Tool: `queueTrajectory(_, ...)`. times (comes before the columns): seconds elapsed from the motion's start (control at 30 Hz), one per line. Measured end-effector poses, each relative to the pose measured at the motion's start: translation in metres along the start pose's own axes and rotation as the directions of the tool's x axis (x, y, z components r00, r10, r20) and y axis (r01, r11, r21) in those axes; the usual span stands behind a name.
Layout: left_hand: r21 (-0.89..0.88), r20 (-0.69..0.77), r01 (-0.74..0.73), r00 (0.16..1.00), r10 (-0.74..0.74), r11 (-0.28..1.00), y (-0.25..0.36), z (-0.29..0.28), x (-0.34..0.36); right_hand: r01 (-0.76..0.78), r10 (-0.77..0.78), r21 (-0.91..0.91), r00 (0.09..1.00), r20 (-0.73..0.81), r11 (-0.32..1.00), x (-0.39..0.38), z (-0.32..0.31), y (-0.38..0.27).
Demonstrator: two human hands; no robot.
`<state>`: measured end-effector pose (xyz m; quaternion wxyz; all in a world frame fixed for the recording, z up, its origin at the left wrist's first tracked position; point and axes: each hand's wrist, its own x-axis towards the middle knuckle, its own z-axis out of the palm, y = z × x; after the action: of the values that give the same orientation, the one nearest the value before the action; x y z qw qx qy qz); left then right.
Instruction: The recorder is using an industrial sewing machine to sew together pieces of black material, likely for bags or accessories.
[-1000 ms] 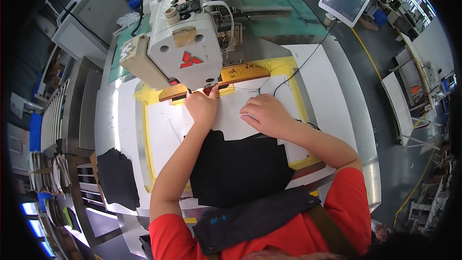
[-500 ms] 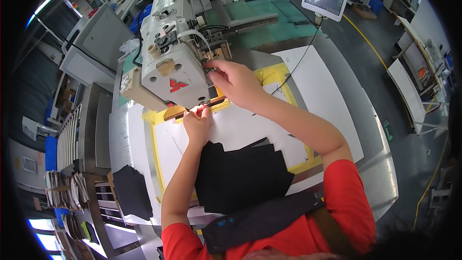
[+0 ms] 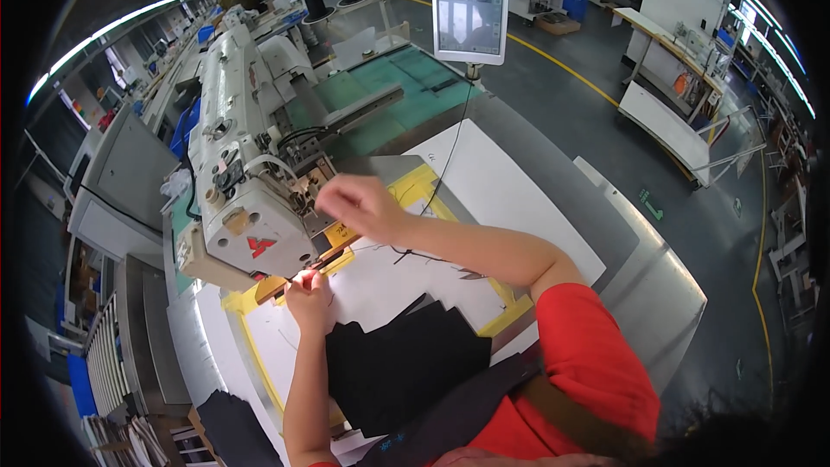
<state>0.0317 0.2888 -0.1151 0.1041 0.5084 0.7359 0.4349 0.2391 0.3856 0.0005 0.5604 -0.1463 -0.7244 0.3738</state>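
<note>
Evidently, the left hand [image 3: 309, 301] is curled below the sewing-machine head [image 3: 246, 229], the right hand [image 3: 361, 206] half-closed beside it; any grip cannot be told, and the left could be pricked if stitching is triggered

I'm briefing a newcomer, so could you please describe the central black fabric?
Find the white sewing machine; before it lies a white sheet edged with yellow tape. The black fabric lies on that sheet's near part; unlike the other black fabric, it lies right of the left forearm.
</note>
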Motion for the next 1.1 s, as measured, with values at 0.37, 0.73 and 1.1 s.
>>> queueTrajectory(0.37, 0.041, 0.029, -0.131, 0.991, 0.13, 0.991, -0.001, -0.053, -0.029, -0.501, -0.196, -0.68, 0.709, -0.677, 0.535, 0.038, -0.35, 0.122)
queueTrajectory(0.73, 0.132, 0.024, -0.145, 0.989, 0.143, 0.981, 0.004, -0.06, -0.033, -0.522, 0.09, -0.488, 0.741, -0.665, 0.699, 0.065, -0.35, 0.098)
queueTrajectory(1.1, 0.109, 0.027, -0.136, 0.991, 0.134, 0.985, 0.001, -0.061, -0.035, -0.412, 0.106, -0.379, 0.779, -0.617, 0.829, 0.102, -0.383, 0.093)
